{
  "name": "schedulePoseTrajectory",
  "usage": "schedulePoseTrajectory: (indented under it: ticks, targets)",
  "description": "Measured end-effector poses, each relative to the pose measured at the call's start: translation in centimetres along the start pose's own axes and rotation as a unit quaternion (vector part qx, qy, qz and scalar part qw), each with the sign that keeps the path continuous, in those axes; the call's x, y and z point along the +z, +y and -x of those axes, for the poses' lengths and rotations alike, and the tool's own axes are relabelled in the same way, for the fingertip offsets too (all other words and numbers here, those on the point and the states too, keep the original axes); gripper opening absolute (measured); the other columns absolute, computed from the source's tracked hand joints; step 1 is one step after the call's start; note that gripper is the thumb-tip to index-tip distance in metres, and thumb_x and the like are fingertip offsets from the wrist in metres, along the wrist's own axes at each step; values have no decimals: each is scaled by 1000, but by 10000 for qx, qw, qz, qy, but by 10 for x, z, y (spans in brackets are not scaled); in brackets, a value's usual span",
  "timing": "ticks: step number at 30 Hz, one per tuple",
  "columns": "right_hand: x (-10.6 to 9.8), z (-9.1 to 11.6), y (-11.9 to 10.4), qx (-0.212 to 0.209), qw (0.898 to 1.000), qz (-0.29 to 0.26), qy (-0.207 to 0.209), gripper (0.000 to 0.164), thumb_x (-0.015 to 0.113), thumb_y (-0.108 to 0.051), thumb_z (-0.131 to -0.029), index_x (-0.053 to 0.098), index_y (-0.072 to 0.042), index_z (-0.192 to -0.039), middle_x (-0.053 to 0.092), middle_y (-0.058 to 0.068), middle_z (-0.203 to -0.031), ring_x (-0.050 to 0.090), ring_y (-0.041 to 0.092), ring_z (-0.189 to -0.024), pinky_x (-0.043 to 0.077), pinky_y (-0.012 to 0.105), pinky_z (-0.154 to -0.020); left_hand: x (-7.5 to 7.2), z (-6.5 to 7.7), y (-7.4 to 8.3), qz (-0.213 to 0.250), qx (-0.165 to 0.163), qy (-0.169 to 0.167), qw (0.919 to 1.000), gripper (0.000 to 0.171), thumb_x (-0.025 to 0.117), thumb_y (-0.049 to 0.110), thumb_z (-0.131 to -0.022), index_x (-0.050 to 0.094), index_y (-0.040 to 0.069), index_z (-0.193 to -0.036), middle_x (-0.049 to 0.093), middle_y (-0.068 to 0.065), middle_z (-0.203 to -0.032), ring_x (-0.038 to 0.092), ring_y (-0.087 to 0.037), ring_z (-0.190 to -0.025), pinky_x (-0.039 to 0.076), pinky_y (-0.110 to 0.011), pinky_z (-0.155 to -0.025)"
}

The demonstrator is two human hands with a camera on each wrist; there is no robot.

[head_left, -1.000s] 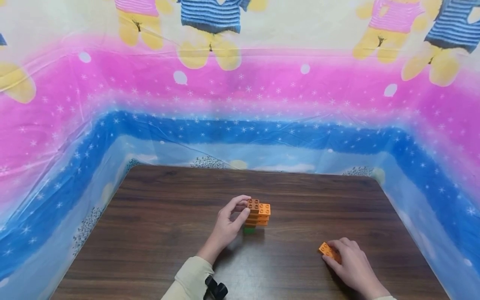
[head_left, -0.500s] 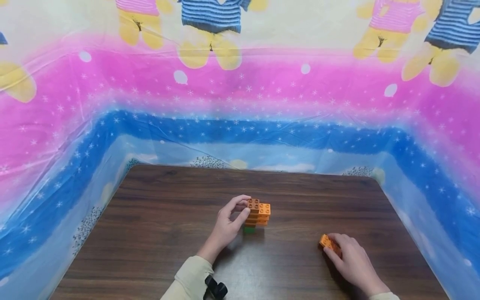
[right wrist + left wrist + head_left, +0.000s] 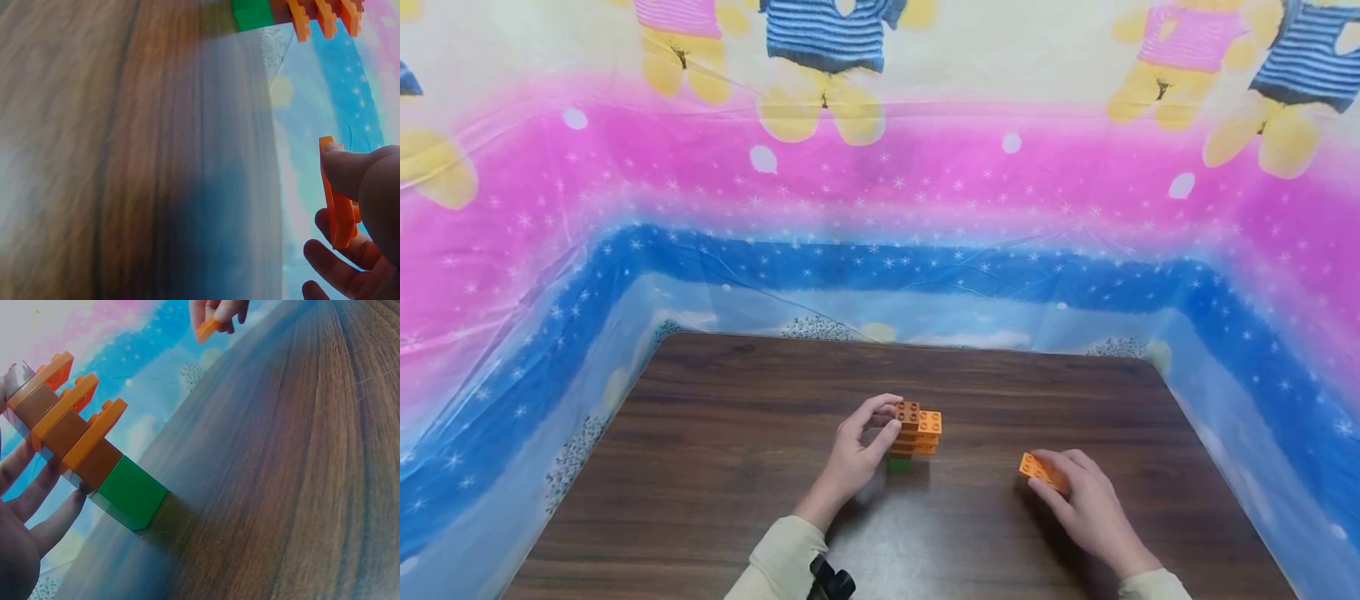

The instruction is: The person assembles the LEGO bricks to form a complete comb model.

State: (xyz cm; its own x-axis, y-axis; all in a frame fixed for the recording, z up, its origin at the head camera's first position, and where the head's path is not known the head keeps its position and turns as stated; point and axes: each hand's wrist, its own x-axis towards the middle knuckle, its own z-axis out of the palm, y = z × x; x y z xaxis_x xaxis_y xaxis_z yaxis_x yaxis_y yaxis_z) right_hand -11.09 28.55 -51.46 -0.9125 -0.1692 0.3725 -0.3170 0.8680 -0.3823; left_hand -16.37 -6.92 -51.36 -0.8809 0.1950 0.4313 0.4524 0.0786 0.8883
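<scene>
A tower of toy building bricks stands upright on the table. Its base is a green brick [image 3: 132, 492]. Above it, brown bricks [image 3: 67, 434] alternate with thin orange bricks [image 3: 95, 434] that jut out to the right in the head view, and a brown brick [image 3: 907, 412] tops the stack. My left hand [image 3: 850, 450] holds the upper part of the tower from the left, with thumb and fingers on its sides. To the right of the tower, my right hand [image 3: 1090, 500] pinches a loose thin orange brick [image 3: 339, 209] between thumb and fingers. That brick is raised off the table.
The dark wood-grain table [image 3: 715, 400] lies under both hands. A printed cloth [image 3: 880, 267] in pink and blue hangs round its far and side edges. A small black device [image 3: 831, 577] sits by the left sleeve.
My right hand has lifted the loose orange brick off the table and carried it a little left and away from me. The left hand and the tower stay in place.
</scene>
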Motion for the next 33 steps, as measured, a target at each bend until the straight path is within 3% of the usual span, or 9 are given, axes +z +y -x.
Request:
schedulePoseTrajectory:
  ticks: [4,8,12,16,21,27,33]
  targets:
    - [1,-6,-8,42,9999,-95,56,37,88,-22,-87,74,-10,-120,72,3,-106,63,18,-93,52,44,-78,1,1,-1,1,8,-31,10000,34,62,13,-106,62,13,-140,67,-10,-125,67,-29,-114,59,-44,-90]
    - [3,-15,-16,79,9997,-211,33,35,86,-24,-90,74,-11,-119,71,2,-108,63,17,-93,53,41,-77,1,1,-2,-13,32,3,10000,34,63,13,-106,62,16,-139,68,-10,-125,68,-29,-114,59,-45,-91]
    - [3,-25,-25,-70,9993,-363,111,33,85,-23,-91,73,-13,-120,69,-1,-107,61,14,-91,53,37,-74,-1,1,-2,-13,7,29,10000,33,62,13,-106,62,16,-139,68,-10,-125,68,-31,-114,58,-50,-91]
    - [4,-35,-34,-239,9984,-464,231,33,85,-21,-91,73,-13,-121,67,-2,-107,61,11,-91,54,34,-73,-2,1,-1,-28,-26,-3,10000,34,62,14,-106,61,14,-140,67,-10,-126,67,-30,-115,58,-47,-91]
    - [4,-47,-50,-498,9964,-624,297,37,84,-18,-92,72,-8,-125,67,1,-111,62,12,-94,57,38,-77,-1,0,-1,-56,-14,13,10000,33,62,15,-106,62,17,-139,68,-9,-125,68,-28,-113,59,-38,-88]
    - [2,-61,-71,-650,9940,-844,232,38,80,-19,-95,70,-8,-131,66,2,-116,63,13,-99,58,41,-81,-2,0,-1,2,-120,23,9999,33,63,15,-106,63,20,-139,68,-8,-124,67,-27,-113,59,-38,-89]
    - [2,-73,-87,-989,9884,-1132,192,41,79,-18,-96,68,-8,-134,66,2,-121,63,12,-102,58,40,-81,1,-1,-2,68,-165,57,9998,34,62,10,-105,62,13,-139,67,-13,-124,67,-33,-114,58,-34,-88]
